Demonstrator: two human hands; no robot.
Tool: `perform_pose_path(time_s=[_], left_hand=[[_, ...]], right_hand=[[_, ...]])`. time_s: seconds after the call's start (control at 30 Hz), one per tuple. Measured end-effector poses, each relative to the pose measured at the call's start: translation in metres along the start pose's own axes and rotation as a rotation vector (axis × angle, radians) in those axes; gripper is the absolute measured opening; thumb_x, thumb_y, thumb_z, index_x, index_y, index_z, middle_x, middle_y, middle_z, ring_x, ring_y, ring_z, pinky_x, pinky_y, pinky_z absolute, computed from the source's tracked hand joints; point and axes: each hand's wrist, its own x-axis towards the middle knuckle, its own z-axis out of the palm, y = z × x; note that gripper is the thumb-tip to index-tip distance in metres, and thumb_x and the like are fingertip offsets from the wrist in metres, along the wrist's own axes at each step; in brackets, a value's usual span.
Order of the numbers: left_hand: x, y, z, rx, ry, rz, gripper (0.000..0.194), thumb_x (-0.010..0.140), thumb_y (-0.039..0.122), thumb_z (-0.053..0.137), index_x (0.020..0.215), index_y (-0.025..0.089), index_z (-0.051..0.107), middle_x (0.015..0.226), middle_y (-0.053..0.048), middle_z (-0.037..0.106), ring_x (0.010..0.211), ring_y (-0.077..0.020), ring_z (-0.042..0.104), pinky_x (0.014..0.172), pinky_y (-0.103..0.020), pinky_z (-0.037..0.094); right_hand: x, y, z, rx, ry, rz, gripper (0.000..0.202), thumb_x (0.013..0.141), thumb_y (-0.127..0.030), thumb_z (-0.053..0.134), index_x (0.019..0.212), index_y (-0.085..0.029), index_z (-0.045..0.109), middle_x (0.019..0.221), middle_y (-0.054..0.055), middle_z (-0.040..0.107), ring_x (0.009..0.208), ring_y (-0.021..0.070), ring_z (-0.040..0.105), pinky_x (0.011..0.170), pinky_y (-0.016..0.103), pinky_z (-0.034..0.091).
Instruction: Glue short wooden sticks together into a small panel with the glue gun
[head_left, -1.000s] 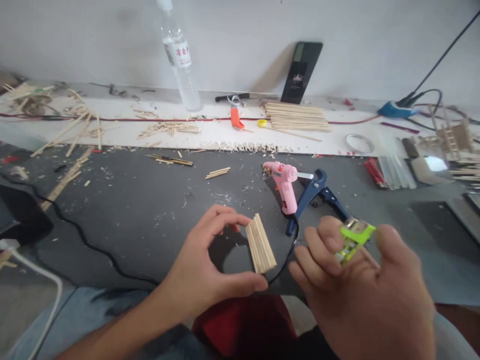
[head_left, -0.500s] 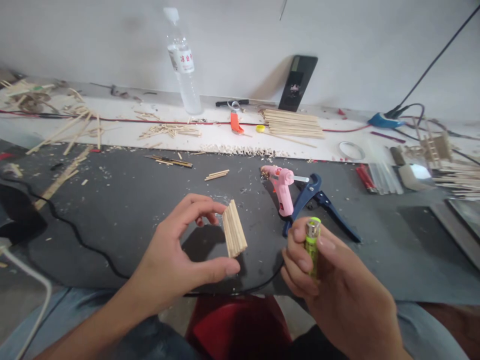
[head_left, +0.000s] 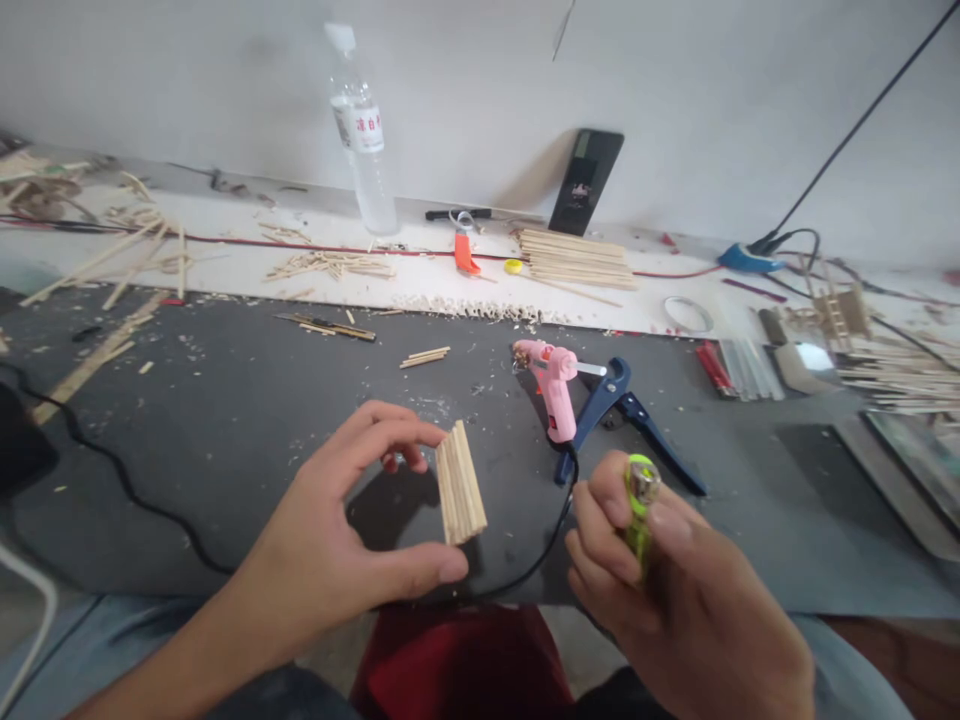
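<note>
Between the thumb and forefinger of my left hand point(head_left: 352, 510) is a small panel of wooden sticks point(head_left: 460, 485) set side by side, tilted above the dark desk. My right hand point(head_left: 675, 580) is wrapped round a yellow-green lighter point(head_left: 640, 505), its metal top pointing up. No flame shows. Beyond the hands lies a pink glue gun point(head_left: 556, 390) with a clear glue stick in its back. Blue-handled cutters point(head_left: 600, 410) rest just right of it. A few short sticks point(head_left: 424, 357) lie further left, near a thin craft knife point(head_left: 330, 327).
A water bottle point(head_left: 364, 140) and a leaning phone point(head_left: 586, 180) stand along the wall. Long sticks point(head_left: 577, 258) lie before the phone. Glue sticks point(head_left: 750, 368) and a small wooden model point(head_left: 840, 305) are at the right. A black cable point(head_left: 135, 490) crosses the left side.
The lighter has tipped, its metal top now turned more toward me. My left hand still grips the stick panel, a little lower and further left in view. The view has shifted slightly.
</note>
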Motion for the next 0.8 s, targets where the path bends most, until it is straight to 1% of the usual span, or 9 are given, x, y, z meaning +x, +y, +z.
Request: perform_pose_path(time_s=[0.13,0.23,0.37,0.47,0.57,0.67,0.8], left_hand=[[-0.001,0.001,0.001,0.010,-0.015,-0.008,0.057,0.073,0.040,0.093,0.122,0.037,0.065,0.114,0.003,0.056,0.100,-0.0161,0.058,0.090,-0.026,0.047],[0.001,0.001,0.002,0.027,-0.017,-0.028,0.056,0.072,0.040,0.094,0.120,0.035,0.066,0.114,0.002,0.057,0.100,-0.0166,0.060,0.090,-0.027,0.048],[0.005,0.002,0.004,0.066,-0.016,-0.065,0.055,0.071,0.039,0.093,0.119,0.032,0.066,0.113,0.001,0.058,0.098,-0.0178,0.060,0.090,-0.029,0.049],[0.007,0.004,0.007,0.093,-0.016,-0.069,0.053,0.073,0.037,0.091,0.119,0.029,0.067,0.113,-0.001,0.060,0.098,-0.0194,0.060,0.090,-0.032,0.049],[0.008,0.004,0.009,0.099,-0.015,-0.054,0.052,0.073,0.036,0.090,0.118,0.028,0.067,0.112,-0.002,0.060,0.097,-0.0202,0.061,0.090,-0.033,0.050],[0.010,0.003,0.011,0.105,-0.020,-0.054,0.051,0.073,0.037,0.090,0.118,0.028,0.068,0.110,-0.002,0.060,0.096,-0.0206,0.061,0.090,-0.035,0.050],[0.013,0.002,0.013,0.123,-0.024,-0.049,0.050,0.072,0.038,0.091,0.116,0.027,0.069,0.107,-0.002,0.061,0.094,-0.0205,0.062,0.090,-0.035,0.050]], right_hand=[[0.001,0.003,-0.004,-0.049,0.033,-0.005,0.029,0.098,-0.043,0.065,0.084,-0.020,0.053,0.065,-0.007,0.032,0.048,0.0040,0.020,0.046,0.017,0.021],[0.005,0.006,-0.011,-0.089,0.068,0.005,0.033,0.097,-0.043,0.068,0.082,-0.019,0.050,0.064,-0.008,0.031,0.045,0.0016,0.014,0.043,0.016,0.015],[0.011,0.008,-0.017,-0.143,0.111,0.013,0.039,0.093,-0.046,0.072,0.080,-0.019,0.048,0.062,-0.009,0.030,0.045,0.0009,0.010,0.040,0.014,0.012],[0.013,0.006,-0.017,-0.208,0.098,0.013,0.043,0.091,-0.049,0.074,0.078,-0.019,0.046,0.059,-0.010,0.030,0.044,0.0006,0.010,0.040,0.014,0.011],[0.014,0.005,-0.016,-0.266,0.098,0.014,0.043,0.091,-0.049,0.072,0.078,-0.019,0.045,0.059,-0.010,0.030,0.043,0.0007,0.010,0.040,0.015,0.011],[0.014,0.006,-0.020,-0.266,0.128,-0.001,0.040,0.093,-0.045,0.070,0.077,-0.019,0.043,0.060,-0.010,0.029,0.045,0.0012,0.009,0.040,0.015,0.011],[0.015,0.007,-0.025,-0.286,0.120,0.014,0.041,0.093,-0.045,0.070,0.077,-0.019,0.044,0.059,-0.010,0.029,0.045,0.0014,0.010,0.040,0.015,0.011]])
